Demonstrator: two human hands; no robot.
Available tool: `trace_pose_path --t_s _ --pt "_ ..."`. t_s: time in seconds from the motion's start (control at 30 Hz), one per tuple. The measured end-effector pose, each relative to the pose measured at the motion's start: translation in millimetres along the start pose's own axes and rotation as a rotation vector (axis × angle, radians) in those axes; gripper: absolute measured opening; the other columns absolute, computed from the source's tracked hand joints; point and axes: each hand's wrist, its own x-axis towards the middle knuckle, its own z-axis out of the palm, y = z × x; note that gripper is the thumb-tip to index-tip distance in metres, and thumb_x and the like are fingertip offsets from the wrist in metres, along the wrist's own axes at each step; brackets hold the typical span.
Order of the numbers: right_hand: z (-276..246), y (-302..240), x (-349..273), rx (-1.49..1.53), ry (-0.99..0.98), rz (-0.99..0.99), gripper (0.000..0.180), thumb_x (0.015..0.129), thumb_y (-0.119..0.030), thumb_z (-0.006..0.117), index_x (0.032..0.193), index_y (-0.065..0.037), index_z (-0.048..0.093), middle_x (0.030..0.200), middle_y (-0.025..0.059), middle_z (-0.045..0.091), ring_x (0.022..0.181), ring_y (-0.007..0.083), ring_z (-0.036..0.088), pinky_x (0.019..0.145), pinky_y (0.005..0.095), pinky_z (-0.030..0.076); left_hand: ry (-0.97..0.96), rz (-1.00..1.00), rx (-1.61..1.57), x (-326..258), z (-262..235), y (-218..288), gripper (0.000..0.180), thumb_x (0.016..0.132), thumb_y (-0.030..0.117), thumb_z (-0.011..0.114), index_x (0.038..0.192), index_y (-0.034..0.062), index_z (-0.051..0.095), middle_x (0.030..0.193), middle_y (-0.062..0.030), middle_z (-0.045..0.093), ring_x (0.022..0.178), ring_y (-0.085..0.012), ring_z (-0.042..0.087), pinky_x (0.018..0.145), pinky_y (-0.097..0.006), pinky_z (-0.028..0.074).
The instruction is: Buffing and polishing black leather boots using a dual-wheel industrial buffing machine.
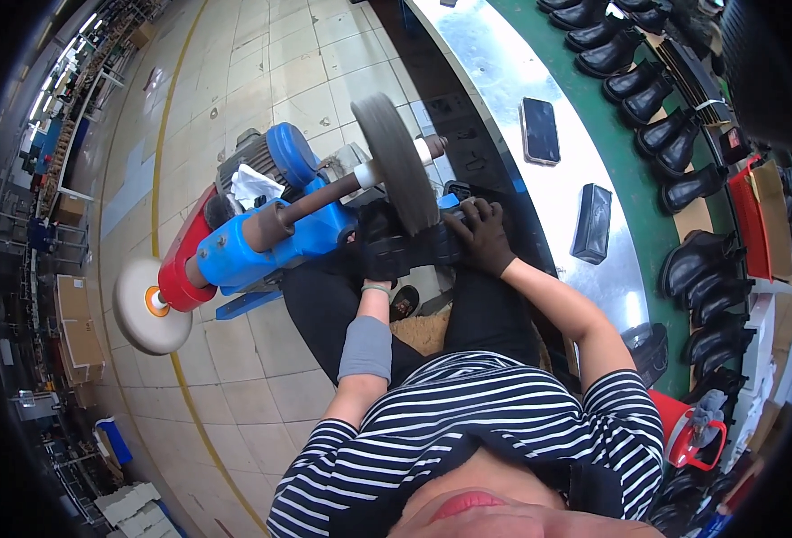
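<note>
A black shoe [418,249] is held with both gloved hands against the underside of a grey buffing wheel [398,161]. My left hand [375,247], in a black glove, grips the shoe's left end. Its right end is held by my right hand [483,235], also in a black glove. The wheel sits on a brown shaft [320,199] of a blue and red polishing machine [252,235]. A white round buff [149,305] is mounted on the shaft's other end.
A shiny metal bench [503,72] runs along the right with a phone [540,130] and a black pouch [592,222] on it. Several black boots [674,143] line a green belt beyond. A red container [687,429] stands at lower right. Tiled floor with a yellow line lies to the left.
</note>
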Motion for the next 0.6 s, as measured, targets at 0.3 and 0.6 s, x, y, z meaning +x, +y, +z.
trace_pose_path --t_s 0.3,0.6 --pt "-6.1 -6.1 -43.1 0.091 0.183 0.006 0.063 0.063 -0.027 0.070 0.122 -0.023 0.050 0.114 0.0145 0.045 0.106 0.0338 0.044 0.089 0.0513 0.035 -0.466 -0.024 0.435 -33.8 -3.8 1.1 0.045 0.099 0.037 0.037 0.134 0.0081 0.044 0.134 -0.0098 0.047 0.125 -0.0238 0.041 0.111 -0.038 0.026" --pt "-46.1 -42.8 -109.9 0.096 0.260 0.523 0.089 0.053 -0.024 0.076 0.132 -0.011 0.037 0.121 0.0177 0.041 0.114 0.0384 0.040 0.093 0.0508 0.033 -0.529 -0.166 1.742 -24.3 13.7 -53.1 0.035 0.093 0.028 0.046 0.116 0.0046 0.059 0.117 -0.0124 0.060 0.109 -0.0240 0.056 0.099 -0.036 0.041"
